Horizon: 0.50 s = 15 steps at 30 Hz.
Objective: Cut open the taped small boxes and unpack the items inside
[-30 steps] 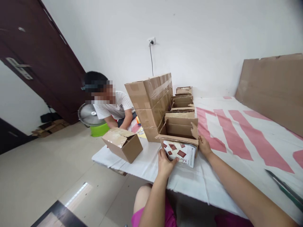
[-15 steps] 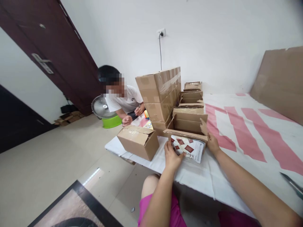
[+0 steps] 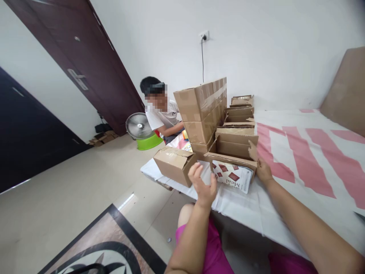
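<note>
In front of me an open cardboard box (image 3: 236, 146) stands on the cloth-covered table, flaps up. A flat white packet (image 3: 242, 176) with dark-red diamond shapes and the word "Meal" upside down leans against its near side. My right hand (image 3: 264, 173) grips the box at its right edge; part of the fingers is hidden. Just left of the packet, my left hand (image 3: 203, 187) is raised with fingers apart and holds nothing. A taped cardboard box (image 3: 173, 165) lies behind and left of that hand, near the table's edge.
Taped boxes (image 3: 203, 110) are stacked beyond, beside a row of open boxes (image 3: 239, 114). Another person (image 3: 164, 116) sits behind the stack, near a fan (image 3: 139, 125). A large cardboard panel (image 3: 345, 91) stands far right. Part of a dark blade (image 3: 359, 217) shows at the right edge.
My left hand has let go of the packet and moved left, fingers spreading. My right hand stays at the box. The other person's hands have gone behind the stack. The view has shifted left.
</note>
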Available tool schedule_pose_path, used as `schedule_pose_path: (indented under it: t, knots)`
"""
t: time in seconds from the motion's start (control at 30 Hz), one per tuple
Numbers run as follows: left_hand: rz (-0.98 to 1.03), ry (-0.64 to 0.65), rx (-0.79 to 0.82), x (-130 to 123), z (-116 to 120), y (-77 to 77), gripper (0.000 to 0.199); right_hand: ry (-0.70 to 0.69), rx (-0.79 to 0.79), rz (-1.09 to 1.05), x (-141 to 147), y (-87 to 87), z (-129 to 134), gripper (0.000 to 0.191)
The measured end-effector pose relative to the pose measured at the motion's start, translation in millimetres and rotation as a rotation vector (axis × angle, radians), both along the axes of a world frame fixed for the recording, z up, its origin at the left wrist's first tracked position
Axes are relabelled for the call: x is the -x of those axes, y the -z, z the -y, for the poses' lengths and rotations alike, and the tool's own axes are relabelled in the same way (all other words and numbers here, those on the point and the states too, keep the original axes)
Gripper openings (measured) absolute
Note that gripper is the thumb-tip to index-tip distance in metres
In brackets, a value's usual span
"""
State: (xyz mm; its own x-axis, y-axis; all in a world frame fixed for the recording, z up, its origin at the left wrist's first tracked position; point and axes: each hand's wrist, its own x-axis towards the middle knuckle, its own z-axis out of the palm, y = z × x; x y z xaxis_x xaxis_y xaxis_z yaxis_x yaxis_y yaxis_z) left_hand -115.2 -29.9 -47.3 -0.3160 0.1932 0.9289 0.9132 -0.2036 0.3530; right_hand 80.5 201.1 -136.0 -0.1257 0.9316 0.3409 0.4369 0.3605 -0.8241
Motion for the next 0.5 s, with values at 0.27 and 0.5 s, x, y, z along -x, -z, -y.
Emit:
schedule_pose_path:
  t: [0.27, 0.5]
  knots:
    - [0.747, -0.244, 0.086, 167, 20, -34.3, 0.057, 0.008, 0.014, 0.064, 0, -8.3, 7, 0.041]
    - [1.03, 0.032, 0.284, 231, 42, -13.6, 0.033, -0.013, 0.025, 0.122, 3, -13.5, 8, 0.039]
